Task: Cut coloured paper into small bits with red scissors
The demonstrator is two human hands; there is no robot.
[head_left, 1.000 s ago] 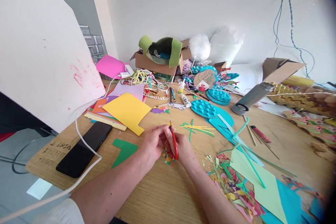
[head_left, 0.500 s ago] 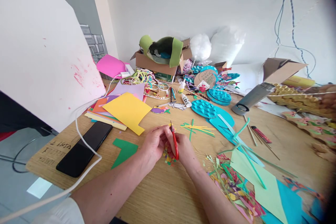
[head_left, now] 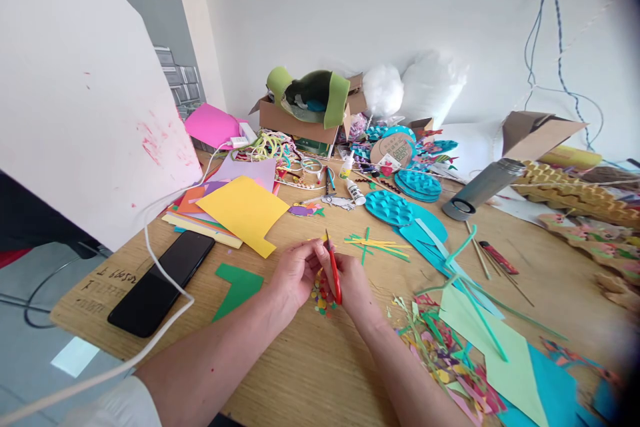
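Note:
My right hand (head_left: 353, 287) is closed around a pair of red-handled scissors (head_left: 335, 275), whose dark blades point away from me. Close against it, my left hand (head_left: 296, 272) pinches a small piece of yellow paper (head_left: 324, 237), mostly hidden by the fingers. Under and between both hands lies a small pile of coloured paper bits (head_left: 320, 299), in yellow, green and red. Just beyond my right hand, thin green and yellow paper strips (head_left: 377, 243) are scattered on the wooden table (head_left: 310, 373). A cut green paper sheet (head_left: 239, 290) lies left of my left hand.
On the left are a black phone (head_left: 160, 283), a white cable (head_left: 170, 283) and a yellow paper sheet (head_left: 243, 210). Glue bottles (head_left: 355, 193) stand behind. To the right lie paper scraps (head_left: 450, 360), a light green sheet (head_left: 500, 347) and a grey flask (head_left: 483, 190).
Hands and scissors stay almost in place, with only a very slight shift of the blades. The rest of the table looks the same.

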